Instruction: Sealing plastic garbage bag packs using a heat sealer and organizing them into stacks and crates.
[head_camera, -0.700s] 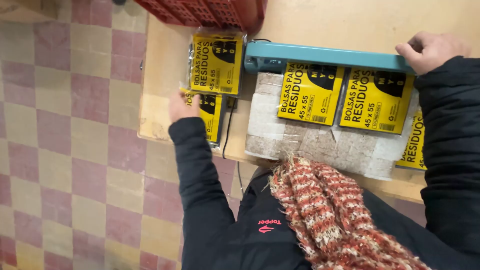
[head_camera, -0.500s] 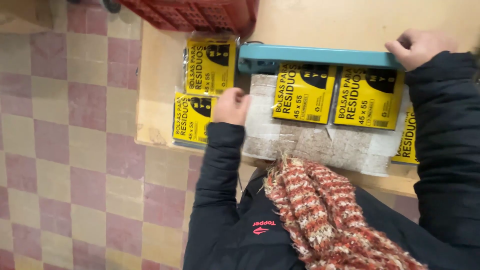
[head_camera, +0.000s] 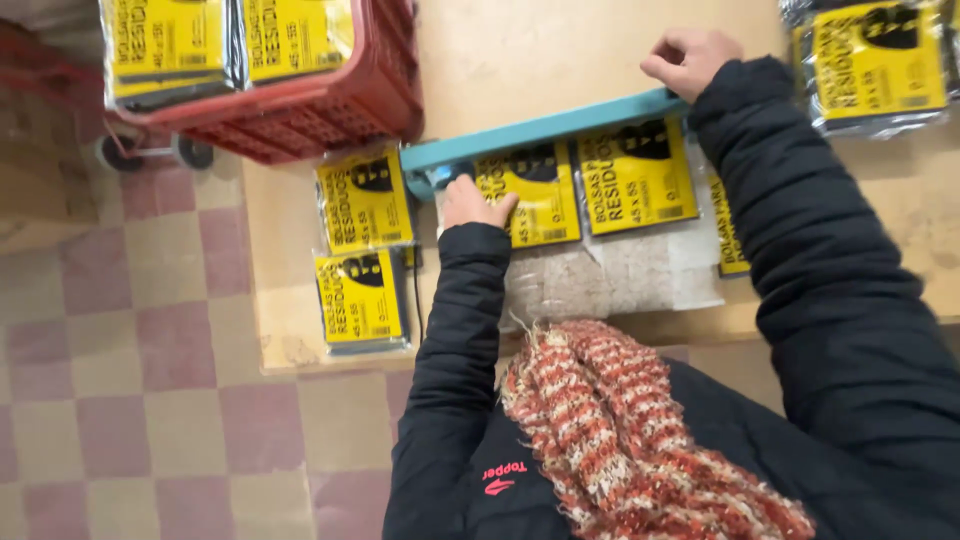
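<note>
A teal sealing bar (head_camera: 540, 130) lies across two yellow-and-black plastic packets (head_camera: 530, 195) (head_camera: 635, 175) on a wooden table (head_camera: 520, 60). My right hand (head_camera: 690, 58) is closed around the bar's right end. My left hand (head_camera: 470, 205) rests with its fingers flat on the left edge of the left packet, just below the bar's left end. Beneath the packets lies a grey speckled pad (head_camera: 610, 280). My dark sleeves and a red knitted scarf (head_camera: 640, 430) fill the lower part of the view.
Two more yellow packets (head_camera: 365, 200) (head_camera: 360, 298) lie on the table's left side, near its edge. A red plastic basket (head_camera: 330, 105) on wheels, with similar packets in it, stands at the upper left. Further packets (head_camera: 880, 60) sit at the upper right. Checkered floor tiles (head_camera: 130, 400) lie to the left.
My left hand has moved right, from the packets at the table's left edge to the packet under the bar. My right hand stays on the bar's end. The view has shifted.
</note>
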